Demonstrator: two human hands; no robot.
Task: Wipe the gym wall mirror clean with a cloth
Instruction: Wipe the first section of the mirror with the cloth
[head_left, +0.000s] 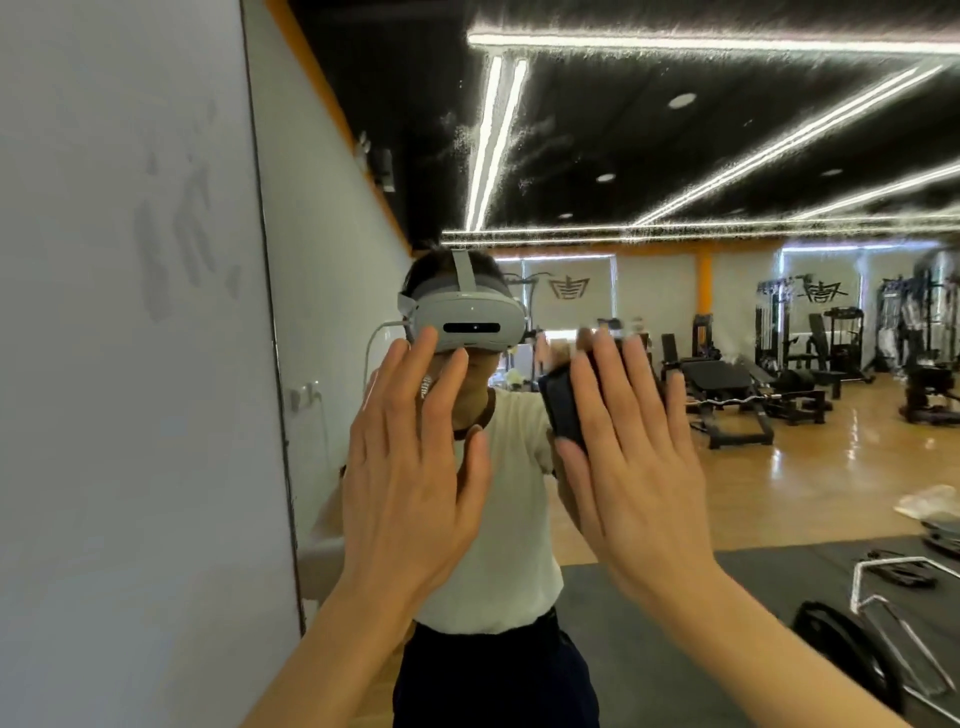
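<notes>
the right hand presses a dark cloth flat on the mirror with straight fingers — the left hand, spread and holding nothing, lies just beside it.

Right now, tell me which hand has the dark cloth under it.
The right hand: a dark cloth shows beneath its straight fingers. The left hand is raised flat, nothing under it.

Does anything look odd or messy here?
Yes. The mirror has speckled white smears across its upper part, blurring the reflected ceiling lights. The wall to its left carries a grey handprint-like smudge. Both hands are raised flat and open.
</notes>
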